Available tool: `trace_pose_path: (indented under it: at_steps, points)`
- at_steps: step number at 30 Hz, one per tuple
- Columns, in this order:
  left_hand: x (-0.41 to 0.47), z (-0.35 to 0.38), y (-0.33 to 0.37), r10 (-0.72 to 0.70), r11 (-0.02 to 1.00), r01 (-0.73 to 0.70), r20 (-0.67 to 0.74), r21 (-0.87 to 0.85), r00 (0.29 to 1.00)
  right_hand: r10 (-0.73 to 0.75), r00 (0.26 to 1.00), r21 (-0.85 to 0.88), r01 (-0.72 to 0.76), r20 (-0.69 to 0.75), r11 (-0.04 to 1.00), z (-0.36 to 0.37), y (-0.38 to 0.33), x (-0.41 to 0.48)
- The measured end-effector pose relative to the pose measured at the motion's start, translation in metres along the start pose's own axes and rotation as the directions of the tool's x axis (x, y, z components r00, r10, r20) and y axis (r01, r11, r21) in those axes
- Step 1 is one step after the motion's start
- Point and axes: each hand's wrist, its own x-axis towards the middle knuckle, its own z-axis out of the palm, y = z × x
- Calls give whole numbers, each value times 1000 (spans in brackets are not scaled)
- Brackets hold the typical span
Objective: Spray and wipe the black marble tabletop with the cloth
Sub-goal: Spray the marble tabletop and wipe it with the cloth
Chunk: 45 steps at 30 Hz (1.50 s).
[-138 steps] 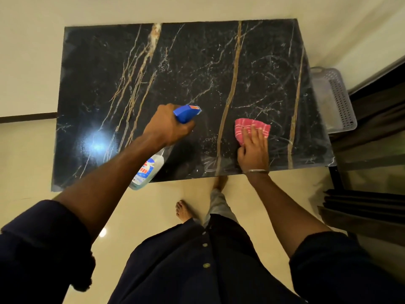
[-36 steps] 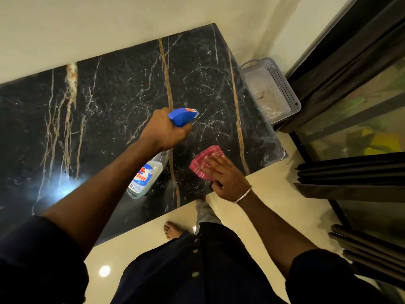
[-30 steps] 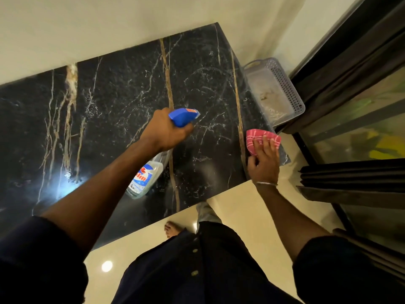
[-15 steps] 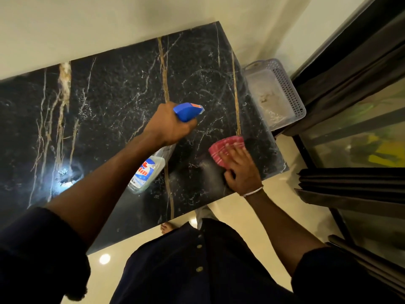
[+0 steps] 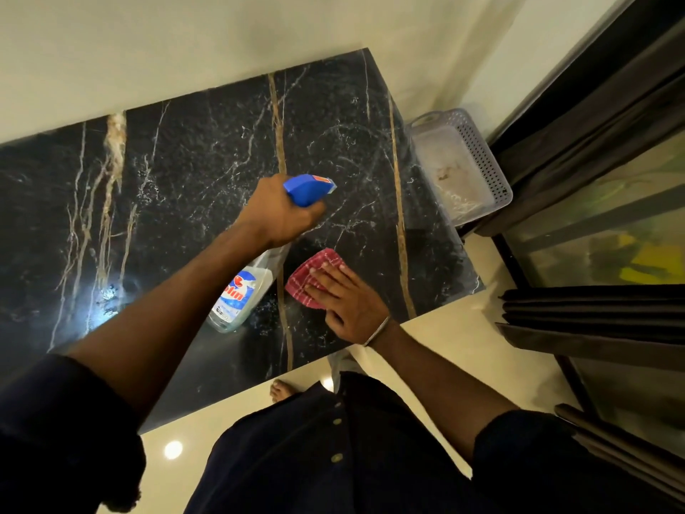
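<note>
Dim warm indoor light, bright glare on the glossy tabletop (image 5: 185,187), wide-angle distortion at edges

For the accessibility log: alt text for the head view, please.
A person's right hand presses a pink cloth flat on the black marble tabletop, while the left hand grips a blue-headed spray bottle above it. A grey perforated basket sits beside the table's end.

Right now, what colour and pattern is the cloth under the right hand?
The cloth is red-pink with thin pale check lines, seen in the head view.
</note>
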Motion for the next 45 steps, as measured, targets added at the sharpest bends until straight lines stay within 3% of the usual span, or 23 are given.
trace_pose_path:
  at_steps: [3,6,9,11,14,17,18,20,23,25,28,32,35,38,42,43,45]
  points:
    - [-2,-3,0,-2,1000,2,10,23,1000,281,955,15,-281,-98,960,-19,42,-13]
    - [-5,-5,-4,1,1000,-1,19,21,1000,579,799,49,-579,-161,814,-33,67,-14]
    - [-8,-5,-7,-15,999,16,-9,38,1000,706,689,62,-707,-164,704,-28,45,9]
    - [-7,-6,-8,-37,999,38,-30,33,999,630,763,50,-630,-145,775,-18,12,19]
    - [-3,-8,-10,-43,999,45,-54,27,998,252,967,47,-251,-27,967,1,-35,26]
    - [1,-11,-9,-51,998,53,-57,37,997,-66,996,-22,68,65,997,1,-23,21]
    - [3,-12,-9,-56,997,58,-58,43,997,-66,995,-36,69,78,997,-4,-7,17]
    - [4,-15,-9,-63,996,67,-53,60,997,120,991,-34,-119,50,992,-18,32,6]
    - [7,-18,-12,-66,996,69,-41,62,997,527,845,17,-528,-95,849,-43,81,-9]
    - [10,-18,-15,-95,994,98,-58,50,994,616,781,-4,-620,-106,785,-45,80,-6]
    - [16,-15,-16,-125,990,128,-64,56,990,598,794,8,-601,-111,799,-33,50,0]
    - [24,-16,-12,-143,983,146,-28,111,989,375,925,25,-375,-53,927,-13,17,-10]
    - [27,-23,-15,-149,980,149,-10,130,989,252,966,19,-252,-50,968,-13,37,-13]
    - [24,-35,-19,-135,983,144,-92,109,987,428,899,38,-426,-95,904,-25,70,-5]
    - [21,-46,-17,-82,991,100,-184,87,980,748,648,55,-749,-145,660,-37,65,43]
    - [21,-47,-16,-78,993,94,-190,78,979,759,633,57,-761,-151,646,-36,55,56]
    - [22,-46,-16,-84,993,98,-189,65,978,661,735,44,-663,-150,747,-29,29,73]
